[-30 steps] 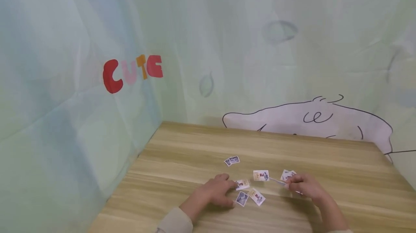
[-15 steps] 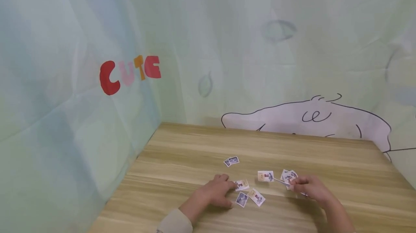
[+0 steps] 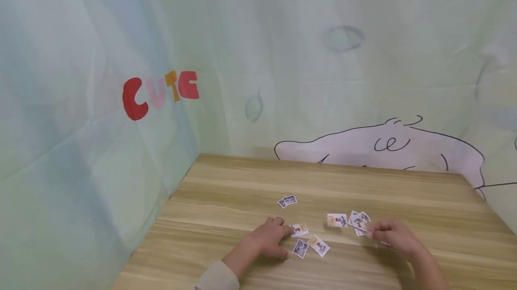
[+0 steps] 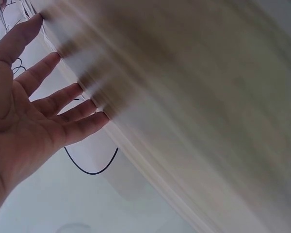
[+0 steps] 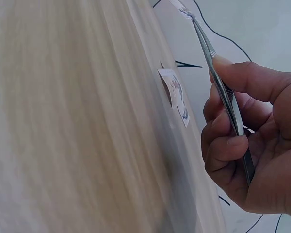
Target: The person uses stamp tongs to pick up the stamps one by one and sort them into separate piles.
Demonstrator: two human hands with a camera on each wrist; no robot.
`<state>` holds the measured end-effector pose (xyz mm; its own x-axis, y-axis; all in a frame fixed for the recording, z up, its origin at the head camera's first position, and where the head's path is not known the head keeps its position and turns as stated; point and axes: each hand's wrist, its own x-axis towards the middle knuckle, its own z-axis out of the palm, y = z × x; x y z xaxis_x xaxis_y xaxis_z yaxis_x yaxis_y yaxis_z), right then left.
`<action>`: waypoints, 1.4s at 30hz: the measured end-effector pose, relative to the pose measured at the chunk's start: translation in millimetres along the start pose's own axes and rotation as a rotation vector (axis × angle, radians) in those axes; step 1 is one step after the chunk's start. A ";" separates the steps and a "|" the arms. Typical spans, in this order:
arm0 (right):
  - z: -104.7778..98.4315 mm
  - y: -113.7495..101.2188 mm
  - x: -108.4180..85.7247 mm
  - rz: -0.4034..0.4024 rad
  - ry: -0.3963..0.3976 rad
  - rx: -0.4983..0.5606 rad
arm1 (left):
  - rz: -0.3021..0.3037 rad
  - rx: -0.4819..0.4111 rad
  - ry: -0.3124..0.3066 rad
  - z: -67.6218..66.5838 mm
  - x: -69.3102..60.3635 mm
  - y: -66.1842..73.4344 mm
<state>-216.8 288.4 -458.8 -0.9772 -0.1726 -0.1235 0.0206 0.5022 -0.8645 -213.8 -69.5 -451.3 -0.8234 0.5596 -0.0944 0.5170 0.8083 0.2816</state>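
My right hand (image 3: pixel 396 237) grips metal tweezers (image 5: pixel 226 99), thumb and fingers closed around them. At the tweezers' tips hangs a small printed paper card (image 3: pixel 337 220), just left of a small pile of cards (image 3: pixel 361 221) and seemingly above the table. In the right wrist view that pile (image 5: pixel 172 88) shows lifted edges. My left hand (image 3: pixel 267 239) rests with spread fingers, fingertips on the wood, by a printed card (image 3: pixel 300 229). The left wrist view shows this hand (image 4: pixel 34 109) holding nothing.
Nearer the front lie a printed card (image 3: pixel 319 245) and a dark picture card (image 3: pixel 300 248). Two overlapping dark cards (image 3: pixel 287 200) lie farther back. The wooden table (image 3: pixel 234 182) meets a printed cloth backdrop (image 3: pixel 226 115) behind and at left.
My right hand has moved right, carrying the card in the tweezers toward the small pile. The left hand has stayed in about the same place.
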 end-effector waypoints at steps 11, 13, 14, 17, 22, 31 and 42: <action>-14.0 6.9 -8.0 -0.035 0.021 -0.043 | 0.001 0.000 0.005 -2.5 0.8 0.5; -15.9 8.9 -9.2 -0.034 0.020 -0.042 | 0.005 0.005 0.006 -1.6 1.5 -0.4; -16.9 10.2 -9.7 -0.033 0.023 -0.044 | 0.008 0.008 0.006 -1.1 1.9 -1.0; -20.4 13.4 -12.6 -0.023 0.031 -0.048 | 0.018 0.016 0.009 -0.2 2.8 -2.2; -28.2 18.8 -17.4 0.019 0.046 -0.042 | 0.025 0.012 0.014 -0.2 3.2 -3.2; -42.7 29.2 -23.5 0.045 0.060 -0.035 | 0.014 -0.001 0.009 -1.9 2.1 -1.4; -57.8 37.5 -29.3 0.087 0.050 -0.029 | 0.029 0.004 0.003 0.0 2.1 -1.5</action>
<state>-199.6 361.2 -459.4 -0.9813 -0.0848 -0.1726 0.1007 0.5378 -0.8370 -216.4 -69.5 -451.9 -0.8089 0.5820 -0.0832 0.5414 0.7926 0.2806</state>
